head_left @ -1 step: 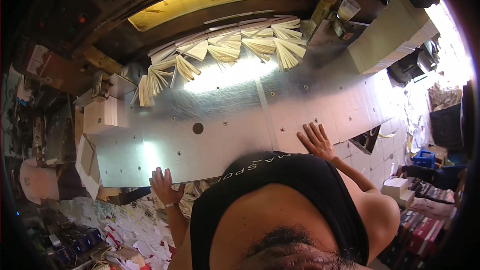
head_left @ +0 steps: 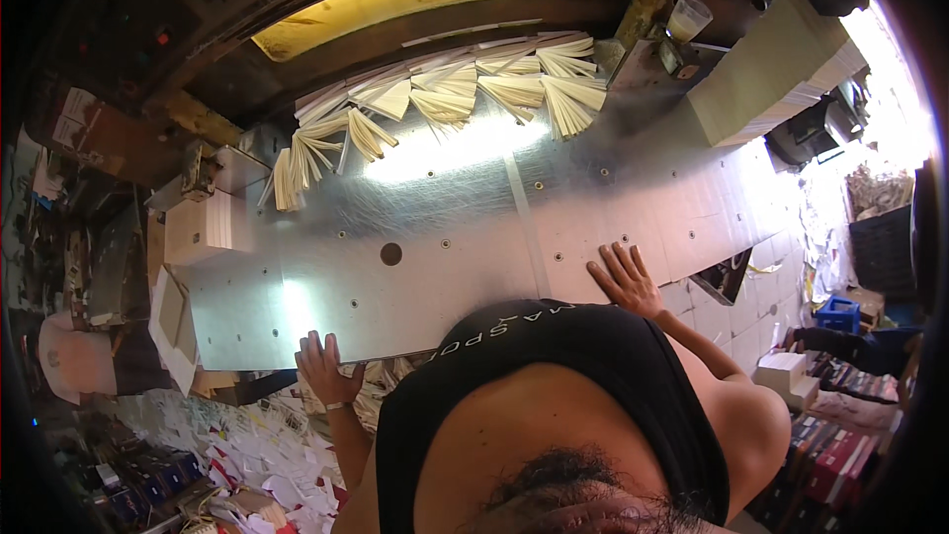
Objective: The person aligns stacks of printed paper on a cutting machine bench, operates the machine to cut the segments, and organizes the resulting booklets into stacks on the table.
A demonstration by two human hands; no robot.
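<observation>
Both my hands rest on the near edge of a broad metal table (head_left: pixel 474 227). My left hand (head_left: pixel 326 368) lies at the front left edge with its fingers stretched out over the metal and nothing in it. Farther right, my right hand (head_left: pixel 627 280) is spread flat on the tabletop near the front edge, also holding nothing. Beyond them, along the back of the table, books (head_left: pixel 442 102) lie in an overlapping row with their pages fanned out. A round dark hole (head_left: pixel 391 254) sits in the metal between the hands and the books.
A stack of pale books (head_left: pixel 201 224) stands at the table's left end, and a tall paper stack (head_left: pixel 771 69) at the right back. A plastic cup (head_left: pixel 688 17) sits on the machine. Paper scraps (head_left: pixel 267 445) cover the floor at lower left; a blue crate (head_left: pixel 838 313) stands right.
</observation>
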